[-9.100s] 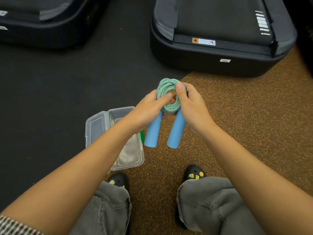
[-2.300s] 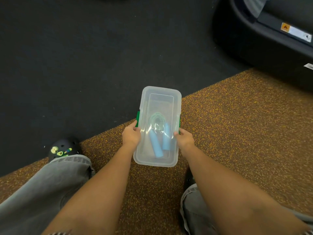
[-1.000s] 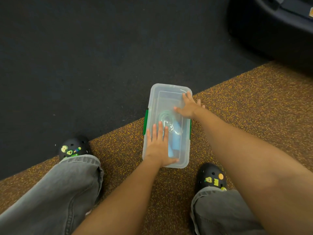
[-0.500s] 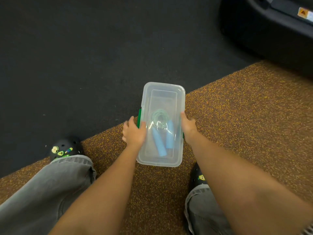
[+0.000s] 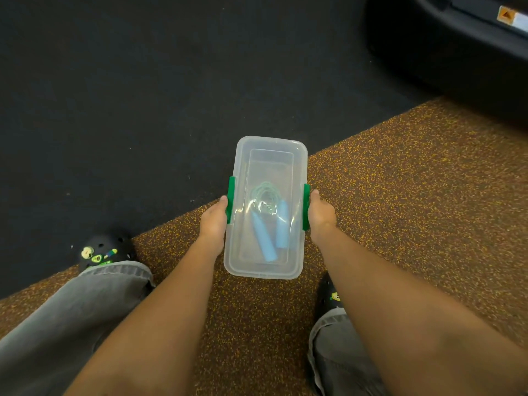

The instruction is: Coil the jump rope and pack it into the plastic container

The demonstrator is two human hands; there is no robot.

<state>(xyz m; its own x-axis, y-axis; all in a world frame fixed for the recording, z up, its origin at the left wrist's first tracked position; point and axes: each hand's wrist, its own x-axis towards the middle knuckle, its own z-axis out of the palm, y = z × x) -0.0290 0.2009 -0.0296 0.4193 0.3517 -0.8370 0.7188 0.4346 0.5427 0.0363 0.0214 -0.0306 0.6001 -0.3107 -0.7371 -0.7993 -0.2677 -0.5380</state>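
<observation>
Mid-frame, the coiled rope (image 5: 267, 217) lies inside the lidded box (image 5: 267, 270); left hand (image 5: 213, 221) and right hand (image 5: 319, 214) clasp its green latches, seemingly the last step.

Lidded plastic container (image 5: 268, 155) holding coiled jump rope (image 5: 267, 215), left hand (image 5: 213, 221), right hand (image 5: 320, 215) pressing green latches (image 5: 231, 200)

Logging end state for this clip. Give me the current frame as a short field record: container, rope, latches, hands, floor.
container: clear plastic container, lid on, lying on the floor
rope: jump rope coiled inside, blue handles toward the person
latches: green latches on both long sides
left hand: left hand against the left latch
right hand: right hand against the right latch
floor: brown speckled flooring meeting black flooring
</observation>
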